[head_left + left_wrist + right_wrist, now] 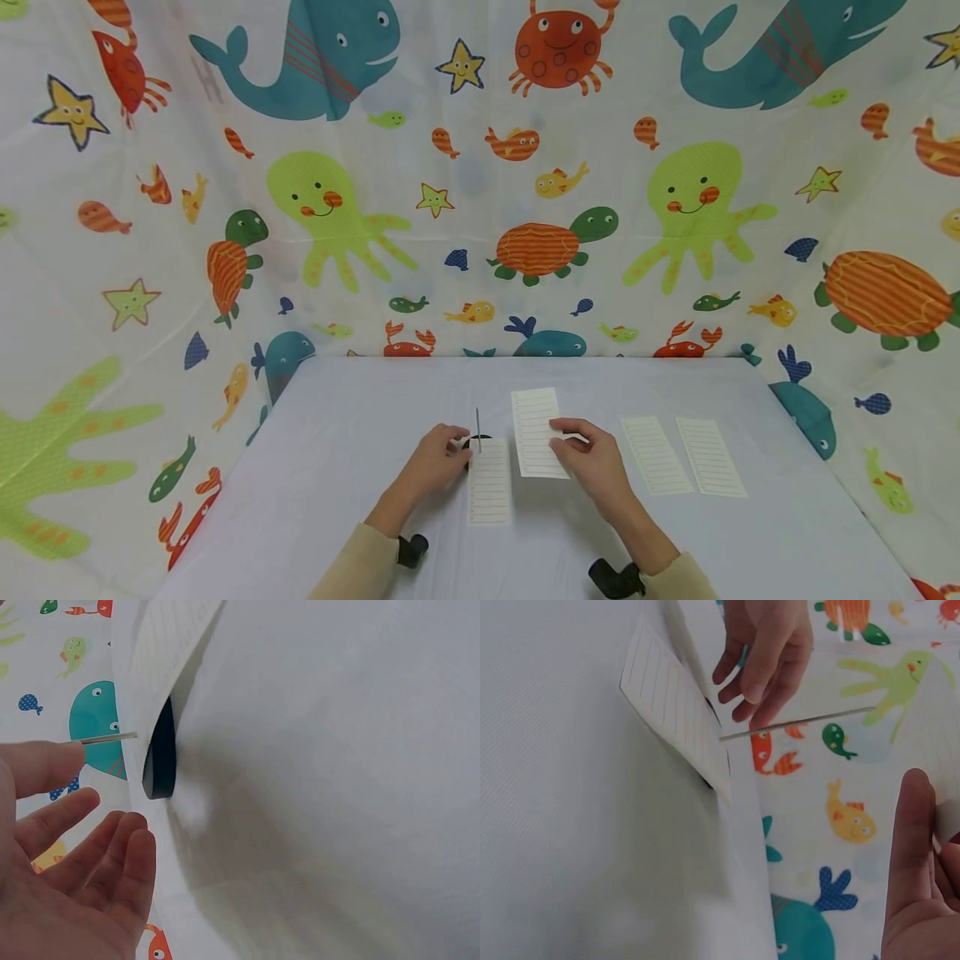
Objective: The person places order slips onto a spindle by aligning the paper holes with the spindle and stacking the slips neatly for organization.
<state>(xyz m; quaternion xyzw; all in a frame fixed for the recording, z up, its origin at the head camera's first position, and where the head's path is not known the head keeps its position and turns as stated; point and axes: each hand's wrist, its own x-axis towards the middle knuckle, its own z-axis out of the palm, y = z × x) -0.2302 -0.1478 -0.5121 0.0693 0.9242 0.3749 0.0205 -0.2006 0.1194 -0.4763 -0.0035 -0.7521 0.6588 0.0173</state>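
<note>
A thin metal spike (pixel 477 421) stands upright on a round black base (pixel 161 761), like a bill spike. One lined paper slip (pixel 490 487) is on the spike near its top edge and covers much of the base. My left hand (pixel 441 457) is beside the spike and that slip's upper left corner, its fingers loosely bent; in the left wrist view the thumb (pixel 49 766) overlaps the spike, and contact is unclear. My right hand (pixel 592 457) pinches a second lined paper slip (pixel 536 433) by its right edge, raised above the table to the right of the spike.
Two more lined paper slips, a nearer one (pixel 657 455) and a farther one (pixel 710 457), lie side by side on the white table (pixel 337 417) at the right. A curtain (pixel 450 275) printed with sea animals hangs behind and along the sides.
</note>
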